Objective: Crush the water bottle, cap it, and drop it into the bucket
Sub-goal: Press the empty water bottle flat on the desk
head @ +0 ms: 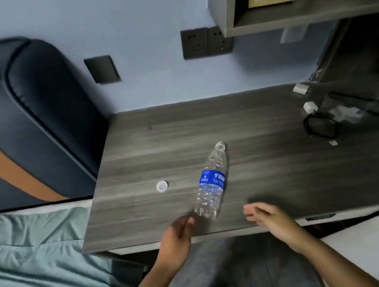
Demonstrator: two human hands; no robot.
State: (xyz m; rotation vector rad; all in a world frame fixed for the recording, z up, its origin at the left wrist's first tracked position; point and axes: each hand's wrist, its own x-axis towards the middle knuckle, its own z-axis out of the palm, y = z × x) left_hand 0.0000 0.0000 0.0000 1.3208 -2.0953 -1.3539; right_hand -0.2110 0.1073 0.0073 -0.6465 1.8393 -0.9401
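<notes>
Neither grip holds anything: left hand (pixel 177 235) and right hand (pixel 267 217) hover loosely spread near the tabletop's (pixel 268 170) front edge. Between them, the uncapped water bottle (pixel 211 180) lies on its side, its white cap (pixel 162 185) lying apart to its left.

Bare table (pixel 160 146) lies open around the bottle (pixel 211 180) and cap (pixel 162 185); cables (pixel 320 127) and a charger (pixel 310 107) crowd the far right corner.

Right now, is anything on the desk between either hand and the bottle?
Nothing visible. The bottle lies uncapped on the desk, with both the left hand and right hand empty near its base. The cap sits apart, leftward.
</notes>
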